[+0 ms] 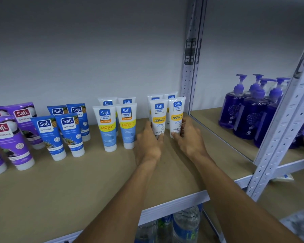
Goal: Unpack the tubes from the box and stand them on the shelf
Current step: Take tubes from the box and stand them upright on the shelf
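Note:
Two white tubes with yellow bands stand cap-down side by side near the right end of the tan shelf (77,181). My left hand (148,142) grips the lower part of the left white tube (158,116). My right hand (188,139) grips the lower part of the right white tube (177,113). Two more white tubes (171,96) stand just behind them against the wall. The box is not in view.
Light-blue tubes (116,127), dark-blue tubes (60,135) and purple tubes (9,137) stand in rows to the left. A metal upright (189,67) bounds the shelf on the right. Purple pump bottles (249,109) fill the neighbouring bay. Water bottles (184,225) stand below.

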